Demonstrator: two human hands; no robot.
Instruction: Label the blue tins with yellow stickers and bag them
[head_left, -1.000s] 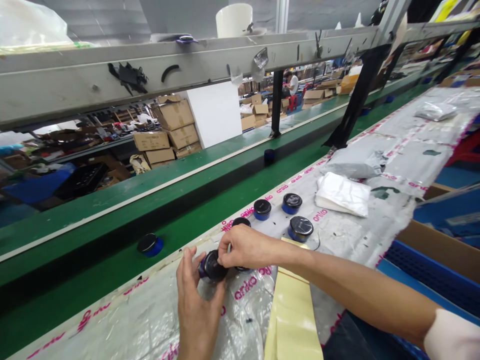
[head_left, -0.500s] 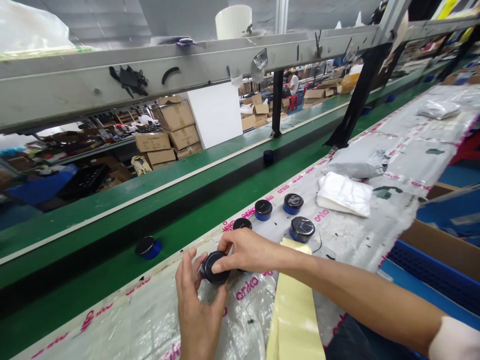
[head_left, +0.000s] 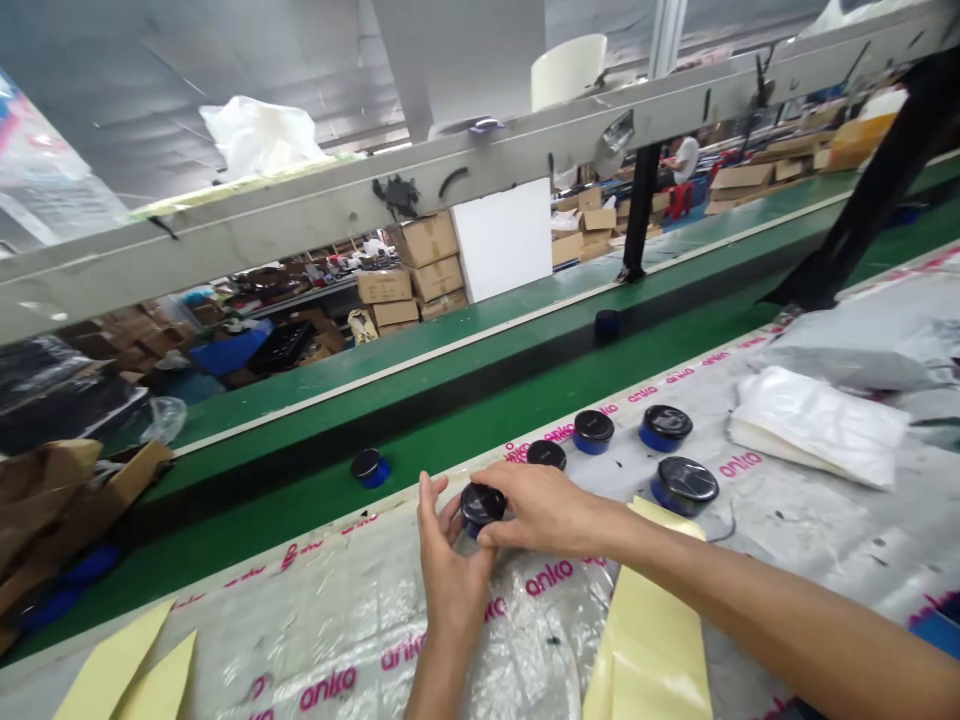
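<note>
A round black-topped container with a blue lower part (head_left: 482,505) sits between my hands near the bench edge. My right hand (head_left: 536,508) curls over its right side, fingers behind and thumb in front. My left hand (head_left: 454,560) is at its left side, fingers bent around it. Just behind my right hand stands a similar container (head_left: 547,455). Farther right are another one (head_left: 593,431), one beside it (head_left: 665,427) and a larger-looking one (head_left: 684,485). Yellow paper strips (head_left: 652,640) lie under my right forearm.
A green conveyor (head_left: 442,430) runs behind the bench, carrying one container (head_left: 370,467) at left and another (head_left: 607,324) farther back. White folded sheets (head_left: 821,425) lie at right. More yellow paper (head_left: 120,665) is at lower left. A grey beam (head_left: 300,200) crosses above.
The view has swung left, so things appear farther right, and yellow paper and cartons show at left. The container between my hands now shows its blue side below the black top.
</note>
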